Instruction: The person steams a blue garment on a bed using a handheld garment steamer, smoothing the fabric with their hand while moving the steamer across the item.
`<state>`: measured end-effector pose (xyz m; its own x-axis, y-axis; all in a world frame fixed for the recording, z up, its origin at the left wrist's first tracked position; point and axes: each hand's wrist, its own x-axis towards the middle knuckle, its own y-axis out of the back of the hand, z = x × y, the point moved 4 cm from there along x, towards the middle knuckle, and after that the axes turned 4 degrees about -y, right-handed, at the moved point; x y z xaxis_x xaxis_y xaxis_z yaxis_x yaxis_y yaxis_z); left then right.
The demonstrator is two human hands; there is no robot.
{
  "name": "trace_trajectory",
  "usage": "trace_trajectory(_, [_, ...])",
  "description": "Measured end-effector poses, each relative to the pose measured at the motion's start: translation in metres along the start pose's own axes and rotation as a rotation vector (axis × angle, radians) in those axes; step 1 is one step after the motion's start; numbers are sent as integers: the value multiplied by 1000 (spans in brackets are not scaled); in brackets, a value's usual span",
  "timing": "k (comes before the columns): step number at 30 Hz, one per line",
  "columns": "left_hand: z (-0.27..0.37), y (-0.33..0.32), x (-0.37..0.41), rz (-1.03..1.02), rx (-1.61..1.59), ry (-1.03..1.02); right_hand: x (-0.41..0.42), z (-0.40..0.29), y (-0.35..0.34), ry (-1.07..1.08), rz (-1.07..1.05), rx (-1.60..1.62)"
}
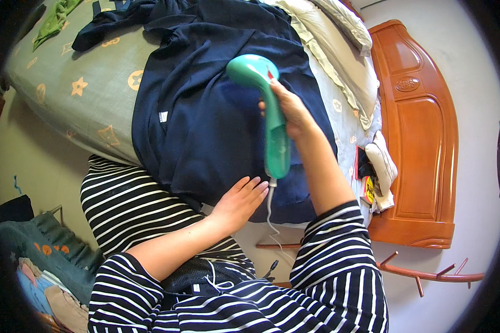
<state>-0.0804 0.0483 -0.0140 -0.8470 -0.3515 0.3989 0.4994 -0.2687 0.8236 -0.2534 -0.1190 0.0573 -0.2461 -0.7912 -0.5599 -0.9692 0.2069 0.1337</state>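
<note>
My right hand (pixel 289 106) is wrapped around the handle of a green handheld garment steamer (pixel 277 137), its rounded head pointing away from me over the cloth. A thumb rests by a red button on the steamer. From the base of its handle a white cord (pixel 269 208) runs down past the bed edge. Beneath lies a dark navy garment (pixel 200 129), spread over the bed with creases and a small white label. My left hand (pixel 241 204) rests flat on the garment's near edge, fingers extended, beside the cord. Whether the steamer head touches the cloth, I cannot tell.
The bed (pixel 96 104) has a patterned sheet. Pillows (pixel 337 62) lie along the wooden headboard (pixel 416 145) at right. A green cloth (pixel 56 23) is at the far left. A wooden coat stand (pixel 433 275) is at lower right, and piled textiles (pixel 52 258) at lower left.
</note>
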Motion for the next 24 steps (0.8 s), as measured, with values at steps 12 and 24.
trace_trajectory(12, [-83,63,72,240,-149,106,-173,60,103,-33,79,186])
trace_trajectory(24, [-200,21,148,-251,-4,211,-168,94,93,-105,-24,207])
